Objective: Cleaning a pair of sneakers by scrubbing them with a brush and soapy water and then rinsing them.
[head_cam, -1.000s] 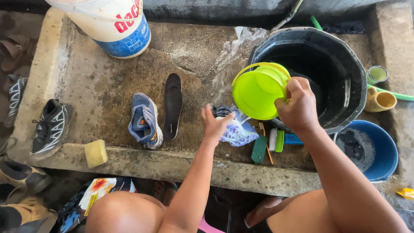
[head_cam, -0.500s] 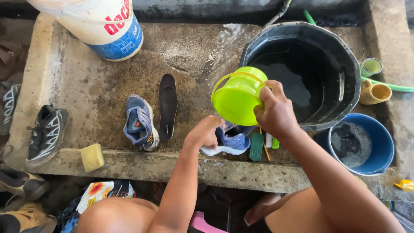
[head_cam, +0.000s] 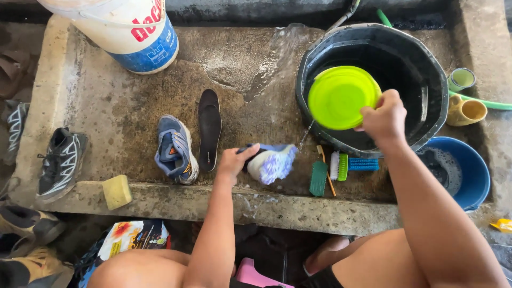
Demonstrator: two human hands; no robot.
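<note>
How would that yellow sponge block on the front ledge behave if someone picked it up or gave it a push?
The yellow sponge would probably feel light for its size and squash under the fingers, since it looks like foam. Its flat, blocky sides suggest it would slide or tumble rather than roll. It sits near the edge of the concrete ledge, so a push outward could drop it off.

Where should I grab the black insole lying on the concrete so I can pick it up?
Take the black insole at its near, narrower heel end, coming in from the front edge of the slab. It lies flat, running front to back, and that end is closest to you. The blue shoe sits close on its left, so pinching from the near end or the bare right edge looks easier.
</note>
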